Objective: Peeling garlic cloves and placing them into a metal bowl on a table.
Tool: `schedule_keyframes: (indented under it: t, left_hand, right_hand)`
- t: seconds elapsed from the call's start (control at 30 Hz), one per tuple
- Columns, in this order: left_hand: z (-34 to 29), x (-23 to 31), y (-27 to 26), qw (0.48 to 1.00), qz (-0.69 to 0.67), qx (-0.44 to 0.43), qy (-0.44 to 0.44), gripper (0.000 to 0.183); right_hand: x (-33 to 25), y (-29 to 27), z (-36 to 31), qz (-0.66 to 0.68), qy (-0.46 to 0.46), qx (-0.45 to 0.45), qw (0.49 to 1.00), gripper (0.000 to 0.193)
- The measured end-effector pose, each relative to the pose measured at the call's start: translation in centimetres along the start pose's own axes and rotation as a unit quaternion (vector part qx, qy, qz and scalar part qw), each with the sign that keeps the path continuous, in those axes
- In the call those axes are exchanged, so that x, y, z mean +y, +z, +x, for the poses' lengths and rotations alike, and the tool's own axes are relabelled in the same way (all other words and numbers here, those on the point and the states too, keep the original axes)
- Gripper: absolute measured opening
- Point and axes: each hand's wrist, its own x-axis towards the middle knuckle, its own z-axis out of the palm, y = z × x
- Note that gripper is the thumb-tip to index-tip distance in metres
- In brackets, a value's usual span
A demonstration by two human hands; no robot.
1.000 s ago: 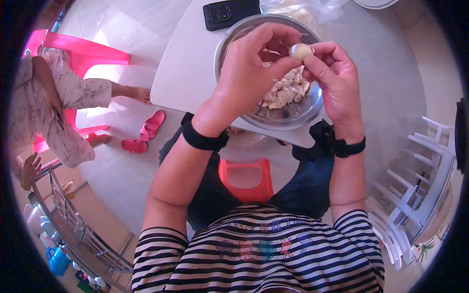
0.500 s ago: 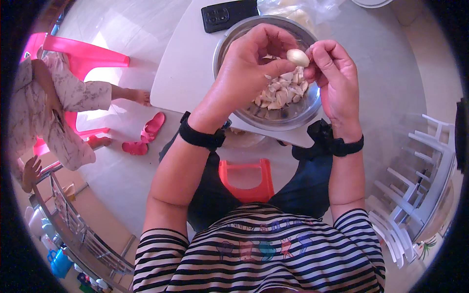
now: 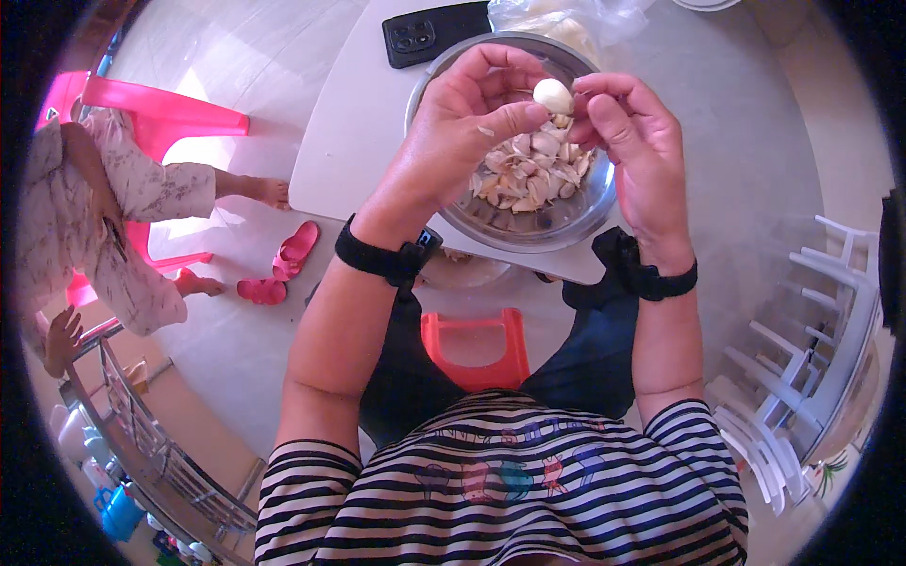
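Observation:
My left hand (image 3: 462, 118) pinches a smooth, pale garlic clove (image 3: 553, 96) between thumb and fingers. A flake of skin sticks to that thumb. Close to the clove's right side is my right hand (image 3: 640, 132), its fingers curled and thumb bent in; what its fingertips hold, if anything, is too small to make out. Both hands are over a round metal bowl (image 3: 604, 203) on the table. Inside it lie many garlic cloves (image 3: 533, 174), most in whitish, papery skin.
Beyond the bowl lie a black phone (image 3: 436, 34) and a clear plastic bag (image 3: 576, 21) on the white table (image 3: 349, 123). A basin (image 3: 462, 272) shows below the table edge. Left are pink sandals (image 3: 295, 250) and a seated person (image 3: 142, 189); white stacked chairs (image 3: 812, 330) stand right.
The clove has turned and now shows a whiter, barer surface. Both hands have shifted slightly left, and the right fingertips have drawn a little away from the clove.

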Motion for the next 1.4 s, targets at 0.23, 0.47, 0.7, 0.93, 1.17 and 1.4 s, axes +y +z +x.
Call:
schedule_keyframes:
  t: [0.23, 0.47, 0.7, 0.93, 1.17, 1.4]
  left_hand:
    - [-0.3, -0.2, 0.7, 0.985, 0.168, 0.027, 0.035, 0.028]
    - [0.0, -1.0, 0.9, 0.982, 0.185, 0.024, 0.04, 0.029]
    - [0.0, -0.3, 0.9, 0.997, 0.02, 0.026, -0.07, 0.029]
    - [-0.1, -0.7, 0.7, 0.995, 0.061, -0.004, -0.082, 0.029]
    - [-0.4, -0.4, 0.7, 0.979, 0.2, -0.025, -0.02, 0.03]
    - [-0.7, 0.1, 0.7, 0.97, 0.238, -0.022, -0.032, 0.03]
  right_hand:
    - [0.5, 0.2, 0.0, -0.028, 0.001, -0.005, 1.0, 0.012]
    - [0.7, -0.1, 0.1, -0.038, -0.007, -0.027, 0.999, 0.012]
    - [-0.2, -0.5, 0.1, -0.092, -0.032, 0.015, 0.995, 0.012]
    - [0.9, -0.3, 0.5, -0.194, -0.196, 0.037, 0.961, 0.016]
    - [0.9, -0.4, 0.5, -0.209, -0.162, 0.014, 0.964, 0.014]
    - [0.9, -0.1, 0.5, -0.201, -0.169, 0.006, 0.965, 0.011]
